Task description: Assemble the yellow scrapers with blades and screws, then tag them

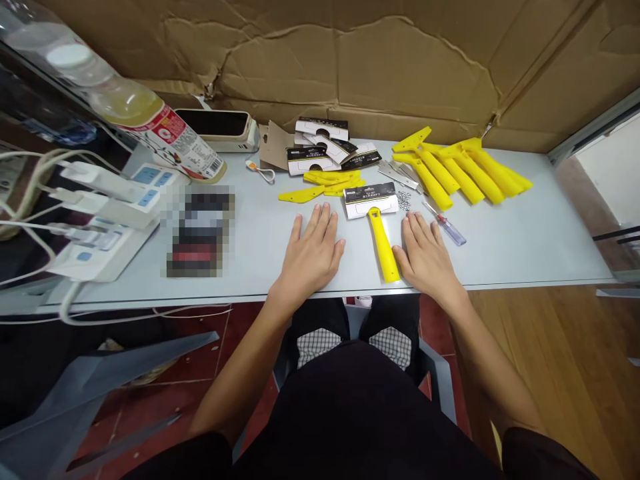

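My left hand (314,250) lies flat on the grey table, fingers stretched out and holding nothing. My right hand (424,253) rests palm down too, its thumb beside a yellow-handled scraper (384,247) that lies between both hands. A black-and-white card sleeve (370,200) covers the scraper's head. Just beyond my right fingertips is a small pile of screws (405,200). To the right of it lies a screwdriver (445,225) with a clear handle. Metal blades (400,175) lie behind the screws. Several yellow handles (460,170) are heaped at the back right, and flat yellow plates (325,183) lie left of the sleeve.
Folded card sleeves (320,150) pile up at the back before a cardboard wall (350,60). On the left stand a bottle (175,140), a power strip (100,247) with plugs and cables, and a phone-like device (215,127). A blurred-out item (200,230) lies left of my hand.
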A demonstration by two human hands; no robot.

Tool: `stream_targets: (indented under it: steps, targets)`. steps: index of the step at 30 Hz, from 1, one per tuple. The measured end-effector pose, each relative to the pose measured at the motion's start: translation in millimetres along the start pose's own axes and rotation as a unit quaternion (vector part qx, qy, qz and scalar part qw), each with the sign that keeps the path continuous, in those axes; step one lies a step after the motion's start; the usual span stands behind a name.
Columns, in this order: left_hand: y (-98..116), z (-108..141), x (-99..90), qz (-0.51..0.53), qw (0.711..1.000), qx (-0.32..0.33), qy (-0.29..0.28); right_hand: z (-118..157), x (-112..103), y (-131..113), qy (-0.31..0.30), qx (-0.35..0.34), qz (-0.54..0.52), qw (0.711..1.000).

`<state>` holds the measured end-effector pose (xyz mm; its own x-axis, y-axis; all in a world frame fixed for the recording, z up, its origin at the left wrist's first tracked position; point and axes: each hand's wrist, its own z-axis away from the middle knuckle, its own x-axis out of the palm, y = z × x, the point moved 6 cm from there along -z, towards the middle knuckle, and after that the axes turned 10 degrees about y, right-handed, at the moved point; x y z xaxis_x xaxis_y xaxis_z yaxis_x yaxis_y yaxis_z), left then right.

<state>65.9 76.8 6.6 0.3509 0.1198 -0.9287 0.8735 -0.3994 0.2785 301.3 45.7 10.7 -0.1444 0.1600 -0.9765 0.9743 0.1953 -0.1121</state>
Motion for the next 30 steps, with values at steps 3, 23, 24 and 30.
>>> stream_targets:
  steps: [3,23,24,30]
  targets:
    - [0,2,1.7,-0.005,1.000,0.003,-0.002,2,2,0,-0.001,0.001,0.012,1.000]
    - [1,2,2.0,-0.016,1.000,0.010,0.009,6,-15,-4,0.141,-0.007,-0.049,0.989]
    - [1,2,1.6,-0.017,1.000,0.010,0.011,8,-20,-6,0.167,-0.003,-0.057,0.984]
    - [1,1,1.2,-0.013,0.999,0.007,0.035,8,-41,-23,0.170,0.087,-0.111,0.975]
